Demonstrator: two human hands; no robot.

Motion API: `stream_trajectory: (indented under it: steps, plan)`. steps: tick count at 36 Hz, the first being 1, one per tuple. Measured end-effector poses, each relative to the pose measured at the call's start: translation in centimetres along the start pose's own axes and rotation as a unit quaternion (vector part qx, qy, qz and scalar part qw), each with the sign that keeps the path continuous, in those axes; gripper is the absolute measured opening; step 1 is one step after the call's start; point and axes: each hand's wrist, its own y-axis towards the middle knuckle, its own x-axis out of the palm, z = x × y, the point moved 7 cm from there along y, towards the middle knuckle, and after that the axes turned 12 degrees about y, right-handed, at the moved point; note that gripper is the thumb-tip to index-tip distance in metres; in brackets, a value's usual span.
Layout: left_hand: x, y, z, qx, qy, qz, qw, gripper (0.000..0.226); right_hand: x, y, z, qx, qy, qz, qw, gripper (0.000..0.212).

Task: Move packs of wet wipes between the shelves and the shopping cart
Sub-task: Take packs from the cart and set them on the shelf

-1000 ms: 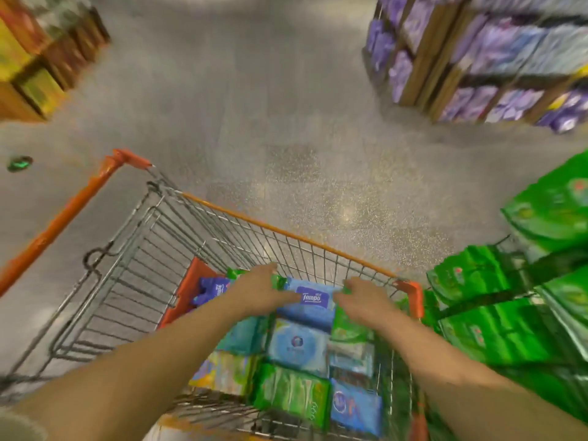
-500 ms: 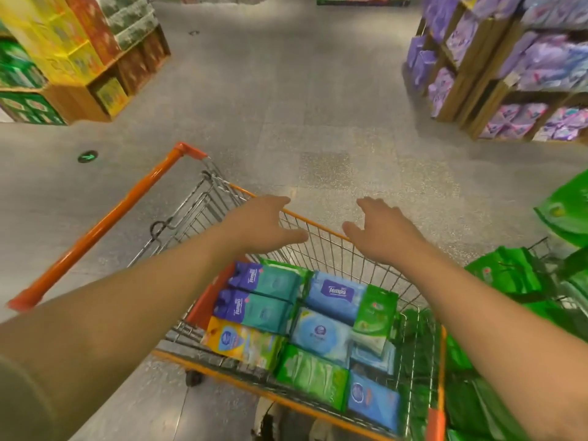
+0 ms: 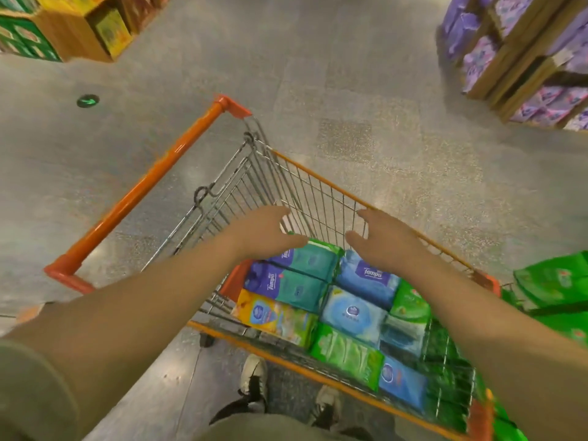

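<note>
Below both palms: Tempo pack (image 3: pixel 366 278) — nearer right hand (image 3: pixel 385 243)
Left hand (image 3: pixel 267 233): empty, fingers loose
Right hand: likewise spread, empty

1. The shopping cart (image 3: pixel 318 198) stands mid-scene on the floor (image 3: pixel 350 74), its handle (image 3: pixel 140 192) at the left.
2. Packs of wet wipes (image 3: pixel 350 313) lie in rows in the cart's near-right part.
3. The left hand (image 3: pixel 264 233) and right hand (image 3: pixel 381 240) hang side by side above the far packs, touching nothing.
4. Two shoes (image 3: pixel 254 374) stand just near of the cart.
5. More packs (image 3: pixel 553 284), probably on a shelf, lie right of the cart.
6. Shelving (image 3: pixel 515 58) stands far right; stacked boxes (image 3: pixel 108 33) stand far left.
</note>
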Motion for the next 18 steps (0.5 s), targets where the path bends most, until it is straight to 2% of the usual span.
stream_trajectory:
  steps: [6,9,11,13,18]
  plan:
    - [5.0,1.0,-3.9,-0.022,-0.079,-0.072,0.994,0.076,5.1,1.0,-0.9,0.052,0.028,-0.048,0.997,0.067]
    - [7.4,1.3,-4.7,-0.025,-0.097,-0.113,0.989,0.058,7.1,1.0,-0.6,0.075,0.043,-0.057,0.995,0.053]
    - [9.1,1.6,-5.0,-0.028,-0.11,-0.133,0.985,0.061,8.4,1.1,-0.1,0.088,0.049,-0.07,0.993,0.048]
    - [10.6,2.1,-5.2,-0.047,-0.112,-0.15,0.981,0.068,9.6,1.6,0.4,0.097,0.055,-0.084,0.99,0.05]
    - [14.1,3.7,-5.0,-0.139,-0.226,-0.158,0.951,0.043,11.5,4.3,2.1,0.107,0.091,-0.085,0.986,0.044]
